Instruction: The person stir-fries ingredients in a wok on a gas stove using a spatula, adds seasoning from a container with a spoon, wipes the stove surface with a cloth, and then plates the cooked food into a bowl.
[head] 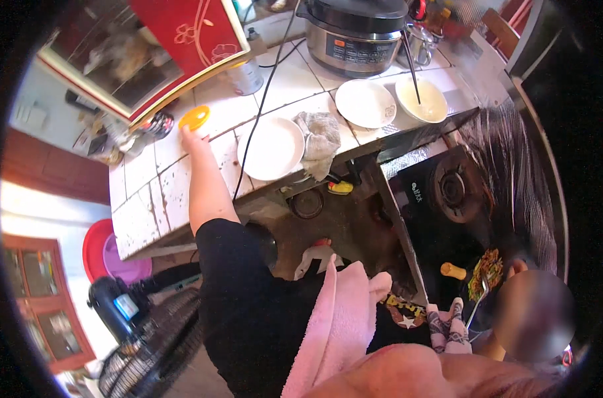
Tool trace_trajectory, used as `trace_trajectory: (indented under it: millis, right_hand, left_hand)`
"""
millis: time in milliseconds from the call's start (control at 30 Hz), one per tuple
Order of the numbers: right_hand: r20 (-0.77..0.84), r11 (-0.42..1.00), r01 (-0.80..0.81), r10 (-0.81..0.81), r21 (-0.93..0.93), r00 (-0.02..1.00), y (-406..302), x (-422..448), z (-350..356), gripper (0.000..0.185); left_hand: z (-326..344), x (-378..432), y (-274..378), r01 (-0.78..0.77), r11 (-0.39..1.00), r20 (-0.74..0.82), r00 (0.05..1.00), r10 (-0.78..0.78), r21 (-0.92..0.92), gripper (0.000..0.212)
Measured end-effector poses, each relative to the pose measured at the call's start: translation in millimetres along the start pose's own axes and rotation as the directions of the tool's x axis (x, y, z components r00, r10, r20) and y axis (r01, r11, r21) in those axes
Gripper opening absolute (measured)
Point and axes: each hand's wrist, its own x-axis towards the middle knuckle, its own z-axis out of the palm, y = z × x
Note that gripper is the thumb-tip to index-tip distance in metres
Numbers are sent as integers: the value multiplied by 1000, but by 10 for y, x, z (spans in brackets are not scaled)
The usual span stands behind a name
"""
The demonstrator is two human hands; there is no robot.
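My left hand is stretched over the white tiled counter, its fingers at the near rim of a small orange lid or dish. Beyond a blurred patch at the lower right, a few fingertips and part of a forearm show; they may be my right hand, but what they grip is hidden. Close by, a metal spatula rests in shredded, cooked food in a dark pan beside a wooden handle. A white plate and a crumpled grey cloth lie right of my left hand.
An electric pressure cooker stands at the back of the counter, behind a white dish and a bowl of pale liquid with a dark utensil. A gas burner is at the right. A black cable crosses the view; a fan stands lower left.
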Motion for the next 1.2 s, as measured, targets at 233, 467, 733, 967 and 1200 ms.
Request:
trace_trajectory:
  millis: [233,467,733,967,1200]
  right_hand:
    - [670,947,-316,268,-53,693,759,728,1104,55]
    - [197,525,-841,845,-127,498,1011,-2588,-596,43]
    - [469,145,-815,755,561,458,1399,-3417,-224,32]
    - [188,510,-792,787,336,587,1456,-3431,-1112,21]
    - [101,743,-212,352,-635,931,1137,-3079,-2085,20]
  left_hand:
    - [561,476,-344,-414,790,302,905,301,452,47]
    - [1874,-1034,-1199,-881,343,745,464,480,327,33]
    - [2150,-2577,-862,-956,286,625,186,758,-63,24]
    - [1417,-2454,447,-759,417,580,651,490,499,35]
    - [846,-4087,-750,-610,772,870,464,167,177,35]
